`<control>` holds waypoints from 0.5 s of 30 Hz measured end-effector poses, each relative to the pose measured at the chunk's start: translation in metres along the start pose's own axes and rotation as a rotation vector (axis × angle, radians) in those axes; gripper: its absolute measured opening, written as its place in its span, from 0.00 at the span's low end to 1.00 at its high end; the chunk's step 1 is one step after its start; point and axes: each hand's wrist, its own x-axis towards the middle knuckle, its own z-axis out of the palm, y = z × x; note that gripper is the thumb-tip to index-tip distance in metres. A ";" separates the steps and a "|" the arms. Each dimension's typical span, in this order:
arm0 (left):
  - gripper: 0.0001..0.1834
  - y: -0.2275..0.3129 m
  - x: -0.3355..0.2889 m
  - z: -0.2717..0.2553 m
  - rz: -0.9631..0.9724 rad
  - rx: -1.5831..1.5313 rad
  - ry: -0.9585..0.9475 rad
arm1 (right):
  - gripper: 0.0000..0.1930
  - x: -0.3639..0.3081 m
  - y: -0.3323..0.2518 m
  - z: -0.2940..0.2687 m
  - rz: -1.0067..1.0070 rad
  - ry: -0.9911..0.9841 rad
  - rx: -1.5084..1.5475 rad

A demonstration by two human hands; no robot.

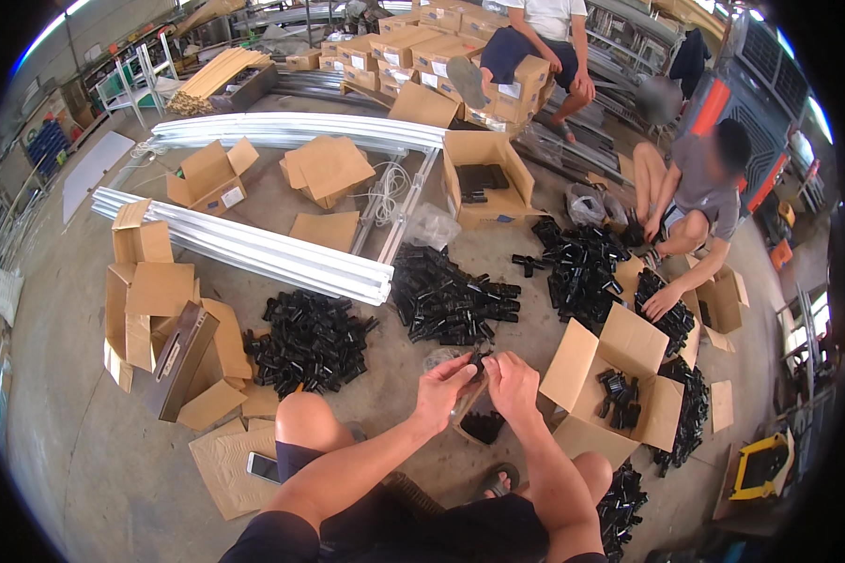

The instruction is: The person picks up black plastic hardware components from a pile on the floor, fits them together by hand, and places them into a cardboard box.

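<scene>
My left hand (pixel 443 389) and my right hand (pixel 513 383) meet in front of me, fingers closed on a small black plastic fitting (pixel 480 358). Its exact shape is partly covered by my fingers. Just below, between my forearms, a small container holds small black parts (pixel 482 427). Beyond my hands lies a heap of black tube-shaped fittings (pixel 451 298), with another black heap (pixel 312 342) to the left. An open cardboard box (pixel 662 399) with several black fittings inside stands to the right of my right hand.
A seated co-worker (pixel 709 188) reaches into black parts at the right; another person (pixel 545 42) sits on stacked boxes at the back. Long silver metal profiles (pixel 244 246) lie across the floor. Open cartons (pixel 150 310) stand at left, near a phone (pixel 263 467) on flattened cardboard.
</scene>
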 end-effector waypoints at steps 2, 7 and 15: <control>0.16 -0.002 0.001 0.004 0.012 -0.017 -0.005 | 0.08 0.000 0.005 -0.005 0.000 -0.014 -0.035; 0.15 0.003 0.002 0.004 0.008 -0.005 0.034 | 0.06 0.004 -0.007 0.001 0.099 0.010 0.263; 0.14 -0.001 0.006 0.004 0.009 0.018 0.035 | 0.07 0.006 0.001 -0.002 0.031 0.052 0.276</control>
